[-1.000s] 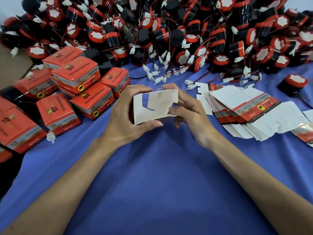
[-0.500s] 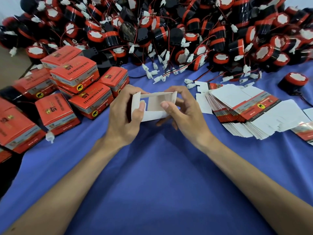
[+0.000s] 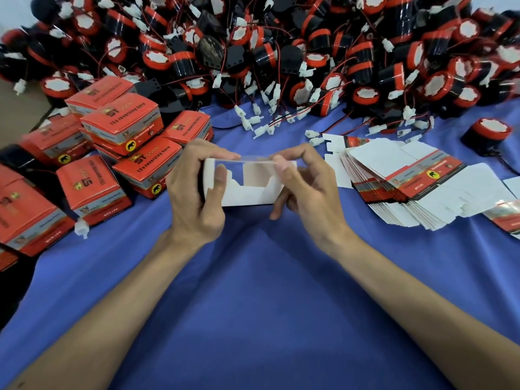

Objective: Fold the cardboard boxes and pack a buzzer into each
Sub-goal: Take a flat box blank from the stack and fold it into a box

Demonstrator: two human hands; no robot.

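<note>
A small cardboard box (image 3: pixel 247 194), white inside, is held open just above the blue cloth at the centre, its open end facing me. My left hand (image 3: pixel 197 190) grips its left side, thumb on the near wall and fingers over the far edge. My right hand (image 3: pixel 305 190) pinches its right side the same way. The inner flaps show through the opening. A large heap of black and red buzzers (image 3: pixel 281 52) with red wires and white plugs fills the back of the table.
Several closed red boxes (image 3: pixel 123 128) are stacked at the left. A fanned stack of flat unfolded boxes (image 3: pixel 408 190) lies at the right. One lone buzzer (image 3: pixel 491 133) stands at the far right. Blue cloth (image 3: pixel 267 291) covers the table in front of me.
The box has gone from a flattened, tilted sleeve to a squared-open tube. Both hands have spread apart to its ends and turned its opening toward me.
</note>
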